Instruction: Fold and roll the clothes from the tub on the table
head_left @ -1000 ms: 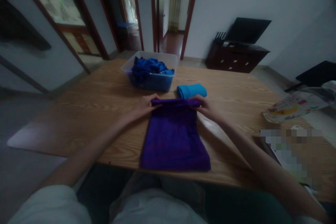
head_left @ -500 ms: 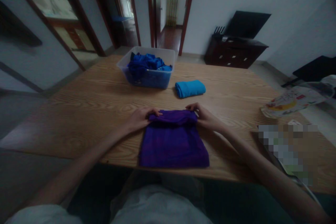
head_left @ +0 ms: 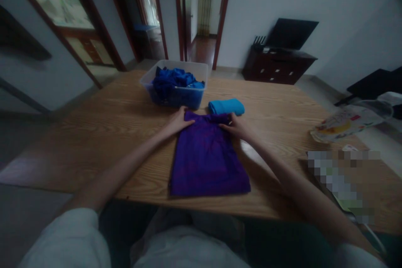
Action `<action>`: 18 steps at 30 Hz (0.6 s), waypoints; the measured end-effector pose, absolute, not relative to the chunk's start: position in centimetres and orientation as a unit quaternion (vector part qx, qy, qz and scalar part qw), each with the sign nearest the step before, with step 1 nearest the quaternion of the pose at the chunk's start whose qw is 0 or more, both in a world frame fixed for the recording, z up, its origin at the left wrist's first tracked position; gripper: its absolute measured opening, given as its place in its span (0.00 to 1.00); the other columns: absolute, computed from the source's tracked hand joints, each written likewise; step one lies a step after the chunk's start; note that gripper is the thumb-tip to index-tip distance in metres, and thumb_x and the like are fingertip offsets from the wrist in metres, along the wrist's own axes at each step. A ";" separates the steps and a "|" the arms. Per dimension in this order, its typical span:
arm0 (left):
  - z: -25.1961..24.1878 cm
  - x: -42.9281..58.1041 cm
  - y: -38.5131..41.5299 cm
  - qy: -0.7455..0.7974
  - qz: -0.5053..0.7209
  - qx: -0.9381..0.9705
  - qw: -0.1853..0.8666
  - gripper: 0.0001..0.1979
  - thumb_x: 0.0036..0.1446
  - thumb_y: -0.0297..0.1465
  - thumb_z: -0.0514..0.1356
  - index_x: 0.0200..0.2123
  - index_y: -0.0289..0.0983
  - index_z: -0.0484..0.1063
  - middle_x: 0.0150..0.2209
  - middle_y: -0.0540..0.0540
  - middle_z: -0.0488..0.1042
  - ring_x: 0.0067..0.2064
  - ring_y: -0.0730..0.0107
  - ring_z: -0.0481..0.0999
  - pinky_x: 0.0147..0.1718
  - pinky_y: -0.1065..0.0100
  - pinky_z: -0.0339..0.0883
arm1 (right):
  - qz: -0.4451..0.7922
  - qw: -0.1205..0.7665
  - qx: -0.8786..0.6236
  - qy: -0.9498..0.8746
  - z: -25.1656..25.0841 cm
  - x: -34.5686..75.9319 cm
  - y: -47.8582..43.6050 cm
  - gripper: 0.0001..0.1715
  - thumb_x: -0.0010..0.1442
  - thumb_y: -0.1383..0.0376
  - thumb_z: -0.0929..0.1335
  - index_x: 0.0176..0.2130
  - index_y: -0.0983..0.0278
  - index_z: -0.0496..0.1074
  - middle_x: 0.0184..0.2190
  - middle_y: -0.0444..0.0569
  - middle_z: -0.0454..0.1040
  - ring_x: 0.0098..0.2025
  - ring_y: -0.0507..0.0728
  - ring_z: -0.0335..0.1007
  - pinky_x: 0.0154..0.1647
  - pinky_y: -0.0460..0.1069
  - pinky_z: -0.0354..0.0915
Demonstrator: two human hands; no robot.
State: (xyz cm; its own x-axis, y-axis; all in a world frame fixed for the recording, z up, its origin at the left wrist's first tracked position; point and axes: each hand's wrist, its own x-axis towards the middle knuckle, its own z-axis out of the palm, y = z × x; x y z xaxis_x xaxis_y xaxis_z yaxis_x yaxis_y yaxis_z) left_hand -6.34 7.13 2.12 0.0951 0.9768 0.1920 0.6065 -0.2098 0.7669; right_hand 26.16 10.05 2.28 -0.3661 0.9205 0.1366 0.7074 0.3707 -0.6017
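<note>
A purple garment (head_left: 209, 163) lies folded into a long panel on the wooden table in front of me, its near edge close to the table's front. My left hand (head_left: 179, 121) grips the far left corner between thumb and fingers. At the far right corner, my right hand (head_left: 236, 127) pinches the cloth the same way. The far edge is slightly raised and bunched between the hands. Just beyond it rests a rolled light-blue cloth (head_left: 226, 106). Whether the purple piece is a shirt or trousers, I cannot tell.
A clear plastic bin (head_left: 202, 76) with blue clothes (head_left: 179, 81) stands at the back of the table (head_left: 94, 134). On the right are a printed plastic bag (head_left: 345, 123) and a blurred-out flat item (head_left: 336, 184) with a cable.
Both hands have moved away from me with the far edge of the purple garment. Its folded-over top has opened out, so the panel is now longer and reaches near the blue roll.
</note>
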 end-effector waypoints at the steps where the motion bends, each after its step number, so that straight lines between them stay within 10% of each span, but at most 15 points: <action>1: 2.4 -6.0 6.6 0.570 0.354 0.704 0.234 0.42 0.54 0.42 0.74 0.67 0.31 0.66 0.68 0.26 0.68 0.71 0.35 0.65 0.70 0.38 0.56 | 0.211 0.231 -0.511 -0.801 2.4 26.3 9.5 0.37 0.61 0.46 0.75 0.56 0.68 0.69 0.45 0.64 0.79 0.47 0.72 0.77 0.50 0.66 0.74; 9: 1.4 -0.1 3.4 0.401 0.144 0.903 0.062 0.29 0.78 0.43 0.47 0.76 0.40 0.58 0.79 0.39 0.53 0.80 0.54 0.47 0.77 0.49 0.40 | -0.026 0.192 -0.388 -0.901 1.8 26.9 0.6 0.42 0.76 0.49 0.64 0.77 0.65 0.52 0.80 0.64 0.45 0.82 0.71 0.36 0.80 0.70 0.41; 18: -0.9 -2.4 6.5 0.500 0.146 0.849 0.096 0.35 0.76 0.51 0.46 0.77 0.37 0.57 0.79 0.35 0.52 0.80 0.46 0.48 0.77 0.44 0.40 | 0.024 0.148 -0.427 -0.892 1.0 29.0 0.7 0.37 0.77 0.47 0.59 0.71 0.69 0.65 0.75 0.65 0.59 0.80 0.74 0.43 0.79 0.71 0.41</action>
